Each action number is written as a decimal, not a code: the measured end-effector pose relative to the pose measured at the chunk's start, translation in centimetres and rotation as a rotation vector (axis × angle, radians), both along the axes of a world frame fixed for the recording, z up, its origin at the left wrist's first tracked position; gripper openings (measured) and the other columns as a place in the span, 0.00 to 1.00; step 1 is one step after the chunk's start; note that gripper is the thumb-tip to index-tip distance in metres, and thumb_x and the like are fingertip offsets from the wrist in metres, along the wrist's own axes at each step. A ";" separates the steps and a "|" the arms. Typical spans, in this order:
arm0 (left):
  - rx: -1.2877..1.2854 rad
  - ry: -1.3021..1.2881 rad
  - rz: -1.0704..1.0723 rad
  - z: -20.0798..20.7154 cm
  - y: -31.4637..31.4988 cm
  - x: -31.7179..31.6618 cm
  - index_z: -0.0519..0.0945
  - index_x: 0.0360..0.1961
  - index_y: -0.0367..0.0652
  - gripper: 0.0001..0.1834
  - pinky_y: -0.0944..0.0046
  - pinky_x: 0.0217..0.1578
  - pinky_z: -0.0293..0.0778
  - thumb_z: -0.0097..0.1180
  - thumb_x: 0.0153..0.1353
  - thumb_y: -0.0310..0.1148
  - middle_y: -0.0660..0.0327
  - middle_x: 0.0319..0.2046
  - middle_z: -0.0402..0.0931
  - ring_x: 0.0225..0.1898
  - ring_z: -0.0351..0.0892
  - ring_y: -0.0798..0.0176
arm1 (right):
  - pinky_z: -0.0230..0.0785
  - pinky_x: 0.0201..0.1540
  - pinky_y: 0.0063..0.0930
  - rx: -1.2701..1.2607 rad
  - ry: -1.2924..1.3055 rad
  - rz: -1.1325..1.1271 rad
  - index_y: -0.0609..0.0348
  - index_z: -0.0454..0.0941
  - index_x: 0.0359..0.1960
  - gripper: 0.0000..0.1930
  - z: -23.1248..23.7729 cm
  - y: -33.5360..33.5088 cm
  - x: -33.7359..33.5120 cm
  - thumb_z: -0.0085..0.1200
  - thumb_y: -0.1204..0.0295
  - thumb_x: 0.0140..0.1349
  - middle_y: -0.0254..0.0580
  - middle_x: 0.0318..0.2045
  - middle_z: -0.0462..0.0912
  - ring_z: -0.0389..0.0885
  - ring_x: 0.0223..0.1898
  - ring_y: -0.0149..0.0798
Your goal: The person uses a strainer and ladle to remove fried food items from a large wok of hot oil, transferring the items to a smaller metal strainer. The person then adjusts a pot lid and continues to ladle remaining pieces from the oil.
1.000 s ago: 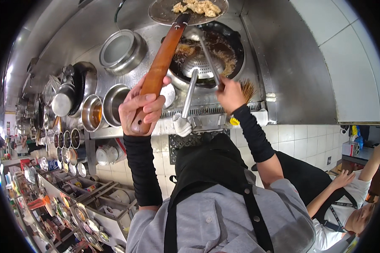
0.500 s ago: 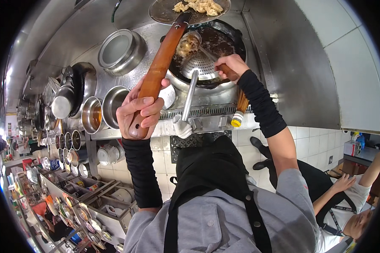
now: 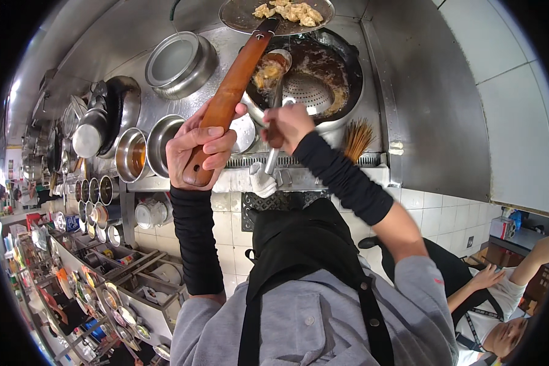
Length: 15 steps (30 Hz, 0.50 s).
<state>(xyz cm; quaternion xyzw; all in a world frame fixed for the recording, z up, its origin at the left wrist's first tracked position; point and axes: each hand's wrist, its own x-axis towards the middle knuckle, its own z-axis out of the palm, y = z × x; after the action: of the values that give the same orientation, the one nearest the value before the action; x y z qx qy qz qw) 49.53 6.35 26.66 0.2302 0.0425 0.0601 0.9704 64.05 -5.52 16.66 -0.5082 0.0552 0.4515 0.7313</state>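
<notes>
My left hand [image 3: 202, 147] is closed around the long wooden handle of a wide, shallow round strainer [image 3: 238, 21]. Pale golden fried pieces [image 3: 290, 12] lie on the strainer, above the wok's far edge. With fingers wrapped round its wooden grip, my right hand [image 3: 290, 127] holds a ladle [image 3: 278, 60]. The ladle's bowl is at the left side of the wok [image 3: 349, 58], with brownish-yellow food [image 3: 266, 78] in or beside it. Dark oily liquid fills the wok. A perforated scoop [image 3: 311, 91] rests in it, its metal handle running toward me below my right hand.
A bamboo brush [image 3: 358, 139] stands right of the wok. On the left are a lidded pot [image 3: 180, 64], a steel bowl [image 3: 165, 146] and a pot of amber liquid [image 3: 131, 155]. White cloth [image 3: 262, 180] lies at the stove's front edge. Another person [image 3: 488, 299] is at lower right.
My right hand has swung left and nearer to me with the ladle, from the wok's right front to above the scoop's handle. My left hand still holds the strainer in nearly the same place.
</notes>
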 end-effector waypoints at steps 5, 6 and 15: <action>0.030 0.012 -0.009 0.9 -0.9 0.2 0.56 0.65 0.23 0.31 0.75 0.14 0.68 0.44 0.58 0.12 0.37 0.54 0.67 0.22 0.64 0.73 | 0.71 0.12 0.42 -0.272 -0.663 0.024 0.69 0.68 0.28 0.06 -9.1 1.6 -4.4 0.53 0.80 0.57 0.46 0.17 0.73 0.80 0.13 0.47; 0.031 0.002 -0.002 0.7 -0.9 0.0 0.56 0.65 0.23 0.31 0.76 0.14 0.67 0.44 0.58 0.12 0.37 0.55 0.67 0.22 0.64 0.73 | 0.71 0.12 0.41 -0.203 -0.553 -0.027 0.70 0.68 0.27 0.06 -9.2 1.0 -4.5 0.53 0.80 0.57 0.45 0.16 0.73 0.80 0.13 0.45; 0.014 -0.048 0.035 0.5 -1.8 -2.0 0.55 0.66 0.23 0.34 0.76 0.12 0.66 0.44 0.56 0.12 0.37 0.53 0.66 0.21 0.63 0.73 | 0.77 0.44 0.42 -0.760 -1.419 0.423 0.71 0.78 0.51 0.23 -2.5 -9.2 4.8 0.55 0.75 0.51 0.61 0.32 0.83 0.84 0.36 0.57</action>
<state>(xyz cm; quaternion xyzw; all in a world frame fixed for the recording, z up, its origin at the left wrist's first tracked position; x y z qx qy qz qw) 47.55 4.54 27.20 0.2347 0.0230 0.0829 0.9682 68.89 -14.69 14.18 -0.8840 -0.3671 0.1025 0.2708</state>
